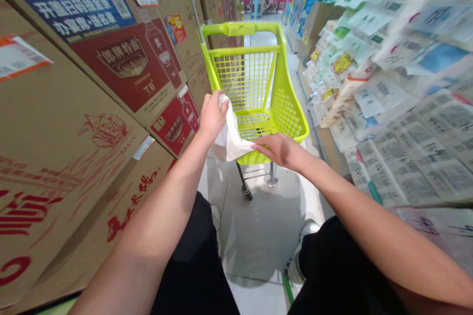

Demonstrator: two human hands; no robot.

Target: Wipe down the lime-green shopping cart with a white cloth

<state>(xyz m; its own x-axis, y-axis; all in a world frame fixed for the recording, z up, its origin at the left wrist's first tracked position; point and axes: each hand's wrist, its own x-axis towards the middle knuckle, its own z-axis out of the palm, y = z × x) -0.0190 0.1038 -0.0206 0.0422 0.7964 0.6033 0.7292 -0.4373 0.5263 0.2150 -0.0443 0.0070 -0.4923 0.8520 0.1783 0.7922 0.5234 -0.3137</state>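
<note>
Bare forearms (162,216) were nearest. White cloth (232,134), creased & floppy, hung at near-left rim of lime-green mesh-sided cart (274,123). L hand (214,113), fingers curled, gripped cloth's far end; R hand (279,150), mostly closed, pinched its near-right corner. Stacked cartons (111,54) stood left, wrapped packs (391,98) right, light-blue stool (256,6) far off, approx. centre.

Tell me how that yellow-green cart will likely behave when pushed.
The yellow-green cart will probably roll easily, since small wheels show beneath it. It is likely light for its size, as the basket walls are perforated. Hard pressure on the rim might tip it, given the thin legs.
</note>
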